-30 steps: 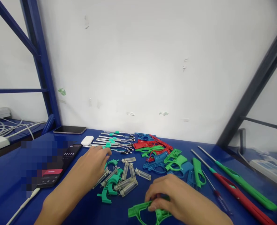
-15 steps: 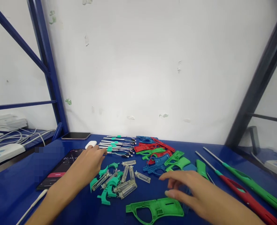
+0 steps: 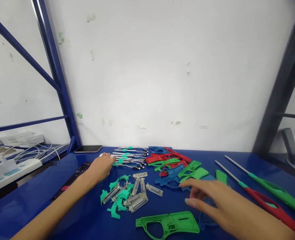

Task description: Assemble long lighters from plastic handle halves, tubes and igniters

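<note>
My left hand [image 3: 101, 168] reaches to the left ends of a row of thin metal lighter tubes [image 3: 127, 155] with teal clips and wires. Its fingers bend downward and their tips are hidden, so I cannot tell whether they grip a tube. My right hand [image 3: 207, 198] hovers with thumb and forefinger apart, holding nothing. Below and left of it lies a green lighter handle half [image 3: 184, 222], inner side up. A blue translucent part [image 3: 204, 220] is partly hidden beneath this hand. Between the hands lie clear fuel tanks [image 3: 154, 190] and teal triggers [image 3: 114, 210].
Red, green and blue handle shells [image 3: 172, 169] are piled at the back. Two long lighters, one red [image 3: 264, 200] and one green [image 3: 274, 191], lie at the right. A lit phone [image 3: 81, 171] sits under my left forearm; another phone [image 3: 88, 149] lies behind. Cables and a power strip [image 3: 15, 173] are at left.
My left hand has moved farther forward to the metal tubes, now covering most of the small white object. My right hand stays open near the blue parts. The camera view has shifted slightly.
</note>
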`<action>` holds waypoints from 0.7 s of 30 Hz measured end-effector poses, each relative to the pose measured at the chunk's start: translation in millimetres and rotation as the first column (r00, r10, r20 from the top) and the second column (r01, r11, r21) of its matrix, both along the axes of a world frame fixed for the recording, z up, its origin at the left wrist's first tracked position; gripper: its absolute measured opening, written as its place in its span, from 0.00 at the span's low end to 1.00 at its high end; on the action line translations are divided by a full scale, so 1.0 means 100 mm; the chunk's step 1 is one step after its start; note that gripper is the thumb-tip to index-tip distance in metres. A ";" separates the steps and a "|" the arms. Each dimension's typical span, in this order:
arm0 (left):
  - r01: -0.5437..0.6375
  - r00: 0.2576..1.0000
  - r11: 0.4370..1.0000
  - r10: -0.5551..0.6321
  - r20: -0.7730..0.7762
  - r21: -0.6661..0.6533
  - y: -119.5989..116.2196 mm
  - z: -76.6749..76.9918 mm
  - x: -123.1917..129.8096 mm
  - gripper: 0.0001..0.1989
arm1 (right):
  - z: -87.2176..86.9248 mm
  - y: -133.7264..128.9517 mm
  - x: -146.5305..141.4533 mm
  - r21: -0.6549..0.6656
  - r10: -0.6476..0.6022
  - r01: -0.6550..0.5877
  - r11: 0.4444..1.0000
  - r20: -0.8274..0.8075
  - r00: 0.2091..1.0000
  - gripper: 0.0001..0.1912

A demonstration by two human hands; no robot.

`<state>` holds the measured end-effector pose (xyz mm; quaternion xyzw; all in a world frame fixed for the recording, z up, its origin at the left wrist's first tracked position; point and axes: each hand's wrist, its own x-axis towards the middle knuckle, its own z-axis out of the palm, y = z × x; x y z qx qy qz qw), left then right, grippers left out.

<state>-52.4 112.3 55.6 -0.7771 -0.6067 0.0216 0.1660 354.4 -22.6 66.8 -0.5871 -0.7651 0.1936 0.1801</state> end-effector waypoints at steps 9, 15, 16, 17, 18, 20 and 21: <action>0.105 0.994 0.994 -0.106 -0.031 -0.037 0.09 0.01 -0.21 0.18 | 0.01 0.01 0.09 -0.008 0.001 -0.001 1.000 -0.001 1.000 0.29; 0.141 0.990 0.990 -0.141 -0.007 -0.025 -0.06 0.10 -0.27 0.16 | 0.01 0.02 0.10 -0.044 0.013 -0.012 0.999 0.029 0.999 0.28; 0.145 0.989 0.989 -0.145 0.005 -0.015 -0.10 0.13 -0.27 0.15 | 0.00 0.03 0.11 -0.042 0.015 -0.013 0.999 0.029 0.999 0.27; 0.147 0.989 0.989 -0.147 0.019 0.001 -0.14 0.17 -0.26 0.15 | -0.01 0.03 0.11 -0.040 0.013 -0.012 0.999 0.030 0.999 0.27; 0.150 0.988 0.989 -0.150 0.034 0.020 -0.19 0.20 -0.26 0.15 | -0.02 0.03 0.11 -0.040 0.012 -0.011 0.999 0.031 0.999 0.27; 0.155 0.985 0.986 -0.159 0.065 0.064 -0.29 0.28 -0.25 0.15 | -0.01 0.02 0.11 -0.041 0.004 -0.002 0.999 0.036 0.999 0.27; 0.159 0.983 0.984 -0.166 0.081 0.086 -0.34 0.31 -0.24 0.15 | 0.00 0.01 0.10 -0.039 -0.003 0.005 0.999 0.039 0.999 0.27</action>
